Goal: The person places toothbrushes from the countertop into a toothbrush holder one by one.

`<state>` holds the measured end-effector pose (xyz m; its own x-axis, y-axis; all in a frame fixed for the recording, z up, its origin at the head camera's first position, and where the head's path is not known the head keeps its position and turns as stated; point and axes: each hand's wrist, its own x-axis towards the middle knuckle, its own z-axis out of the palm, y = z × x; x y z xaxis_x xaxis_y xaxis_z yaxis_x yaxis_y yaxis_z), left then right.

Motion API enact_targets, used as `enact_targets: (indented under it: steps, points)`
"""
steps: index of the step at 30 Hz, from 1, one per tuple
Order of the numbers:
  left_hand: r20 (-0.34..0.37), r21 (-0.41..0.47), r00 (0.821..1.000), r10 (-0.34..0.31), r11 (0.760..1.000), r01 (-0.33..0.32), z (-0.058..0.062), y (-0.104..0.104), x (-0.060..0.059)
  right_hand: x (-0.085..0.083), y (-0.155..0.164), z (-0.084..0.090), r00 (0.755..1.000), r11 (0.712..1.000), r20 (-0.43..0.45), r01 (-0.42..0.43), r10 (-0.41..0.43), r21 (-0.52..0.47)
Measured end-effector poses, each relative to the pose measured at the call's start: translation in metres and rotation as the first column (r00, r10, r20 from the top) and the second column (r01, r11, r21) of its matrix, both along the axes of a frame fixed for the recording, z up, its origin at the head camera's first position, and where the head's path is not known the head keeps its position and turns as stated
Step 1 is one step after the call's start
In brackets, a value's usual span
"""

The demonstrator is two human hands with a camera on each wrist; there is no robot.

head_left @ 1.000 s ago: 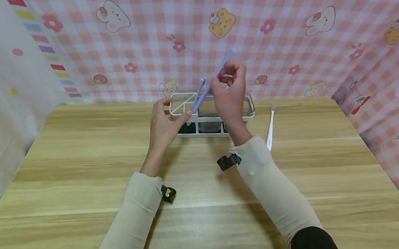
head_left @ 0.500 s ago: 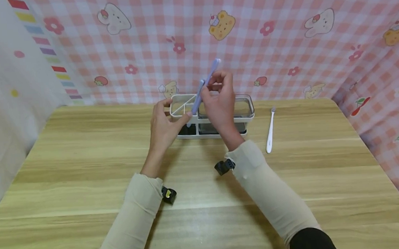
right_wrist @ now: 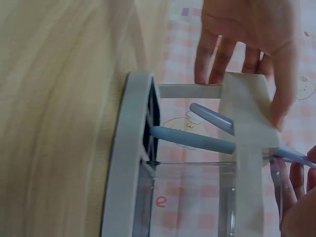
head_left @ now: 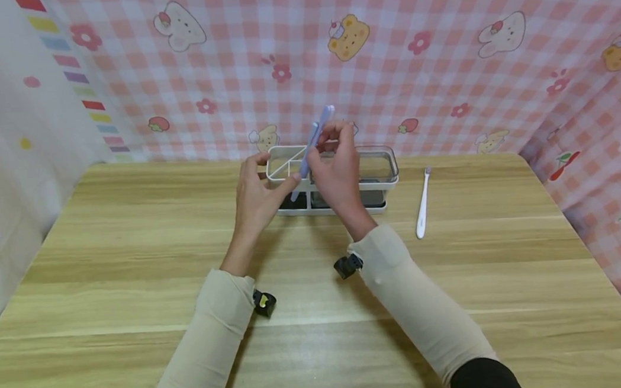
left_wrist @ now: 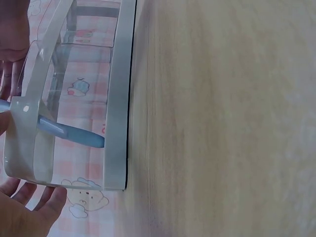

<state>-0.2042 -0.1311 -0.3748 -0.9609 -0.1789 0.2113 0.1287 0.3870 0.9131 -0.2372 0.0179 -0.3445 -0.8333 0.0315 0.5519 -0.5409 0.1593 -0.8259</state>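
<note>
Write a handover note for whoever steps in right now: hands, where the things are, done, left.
Left hand: steadies the left end of the holder, fingers straight against its wall.
Right hand: pinches the purple toothbrush, tilted, its lower end inside the holder's left compartment.
Done: a blue toothbrush already stands in that end of the holder.
Left: the purple one is not yet released. A white toothbrush lies on the table, right of the holder, untouched. It is probably next.
</note>
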Motion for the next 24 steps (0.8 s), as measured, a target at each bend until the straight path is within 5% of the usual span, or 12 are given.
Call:
enact_targets:
  steps: [24]
  points:
    - [-0.006,-0.002,1.0,0.002,1.0,-0.002,0.0,-0.0007,-0.0007,0.0025,0.0019,-0.0031,0.999,0.978,0.048,-0.031,0.022,0.206]
